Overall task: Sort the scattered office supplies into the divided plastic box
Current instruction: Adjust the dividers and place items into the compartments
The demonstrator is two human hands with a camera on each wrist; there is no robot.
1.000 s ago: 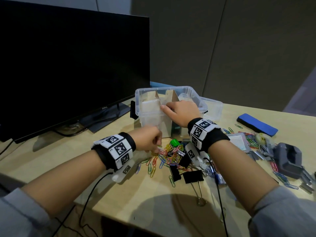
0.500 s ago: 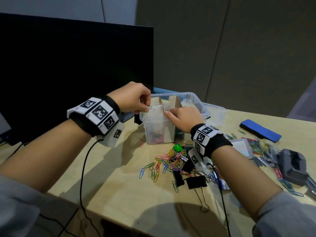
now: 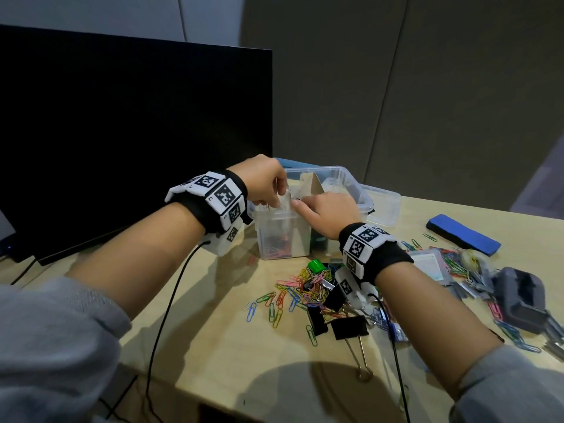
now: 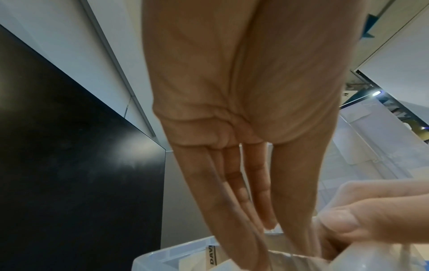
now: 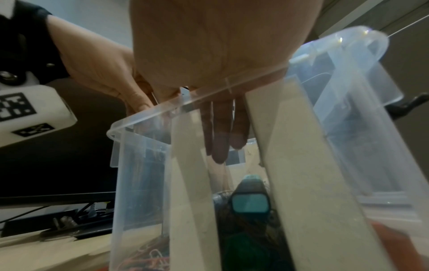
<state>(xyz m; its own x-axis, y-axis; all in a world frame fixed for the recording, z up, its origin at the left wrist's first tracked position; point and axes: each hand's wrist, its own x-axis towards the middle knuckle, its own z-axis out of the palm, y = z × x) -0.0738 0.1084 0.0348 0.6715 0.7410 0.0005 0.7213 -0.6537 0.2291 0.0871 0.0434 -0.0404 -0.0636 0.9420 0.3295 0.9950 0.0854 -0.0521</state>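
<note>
The clear plastic box [image 3: 351, 178] stands on the desk, split by cardboard dividers [image 5: 301, 165]. Coloured paper clips [image 3: 276, 248] lie in its left compartment. My left hand [image 3: 265, 184] hangs over that compartment, its fingers [image 4: 255, 192] straight, close together and pointing down; I see nothing held in them. My right hand [image 3: 326, 209] grips the front rim of the box [image 5: 144, 113], with its fingers [image 5: 218, 139] hooked inside the middle compartment above a teal-handled binder clip [image 5: 250, 203]. A loose pile of paper clips [image 3: 308, 288], black binder clips [image 3: 348, 326] and a green clip [image 3: 316, 266] lies in front of the box.
A dark monitor [image 3: 122, 132] stands close on the left. The box lid [image 3: 381, 206] lies behind the box. To the right are a blue eraser [image 3: 462, 236], a tape roll [image 3: 471, 257], a grey stapler [image 3: 522, 294] and more clips. A wrist cable [image 3: 171, 300] trails over the desk's front edge.
My left hand rose from the clip pile to the box's left compartment with a pinch of clips; its fingers now point straight down. My right hand stayed on the rim.
</note>
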